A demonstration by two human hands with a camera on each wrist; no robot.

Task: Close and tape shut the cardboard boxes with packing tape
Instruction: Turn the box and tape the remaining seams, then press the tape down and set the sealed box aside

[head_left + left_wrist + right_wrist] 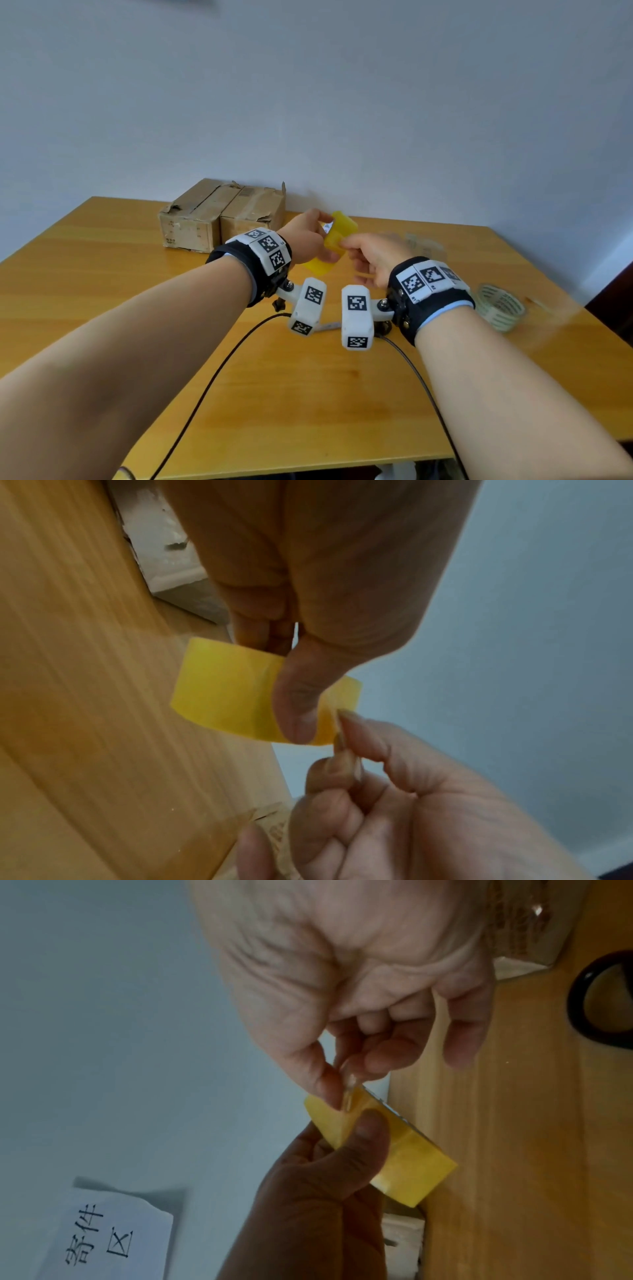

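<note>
A roll of yellow packing tape [337,236] is held up above the wooden table [102,274]. My left hand [317,236] grips the roll, with its thumb [298,704] pressed on the outer face of the yellow tape [222,696]. My right hand [351,248] meets the roll from the right. Its thumb and forefinger [342,1085] pinch the loose tape end at the roll's [411,1164] edge. Two worn cardboard boxes [205,219] stand side by side at the table's back, against the wall, beyond my left hand. Their top flaps lie down.
A roll of clear tape [501,306] lies on the table to the right of my right wrist. A blurry clear packet [424,245] lies behind my right hand. Two black cables [212,377] run from my wrists across the table's near half. A paper sign [109,1231] hangs on the wall.
</note>
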